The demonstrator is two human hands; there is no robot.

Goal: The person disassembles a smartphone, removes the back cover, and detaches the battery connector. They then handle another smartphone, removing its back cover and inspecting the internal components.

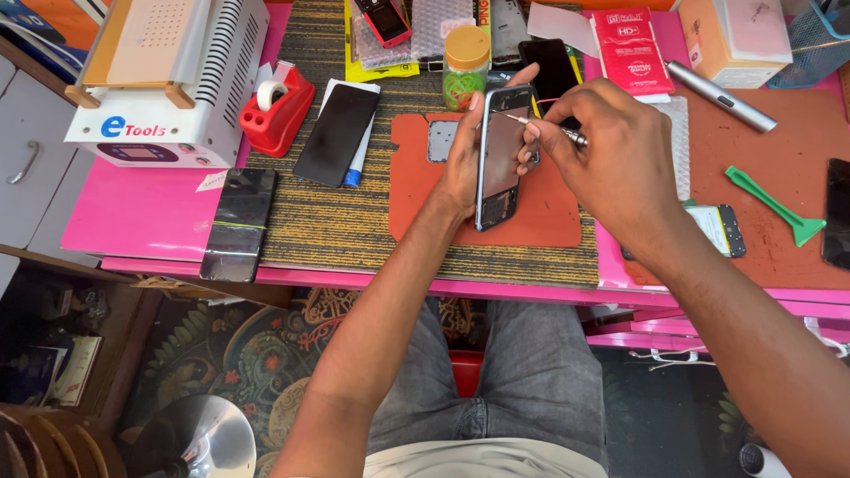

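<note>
My left hand [462, 158] holds an opened phone body [498, 168] upright on its edge above an orange work mat [540, 217]. My right hand [611, 150] grips a thin metal screwdriver [542, 125], its tip touching the upper part of the phone's open inside. A small grey phone part [440, 141] lies on the mat just left of my left hand.
A white heating machine [168, 80] stands at the back left beside a red tape dispenser [276, 108]. Dark phone screens [336, 133] [237, 223] lie on the striped mat. A jar [466, 64], red packet [630, 50], silver tool [722, 96] and green pry tool [775, 205] sit around.
</note>
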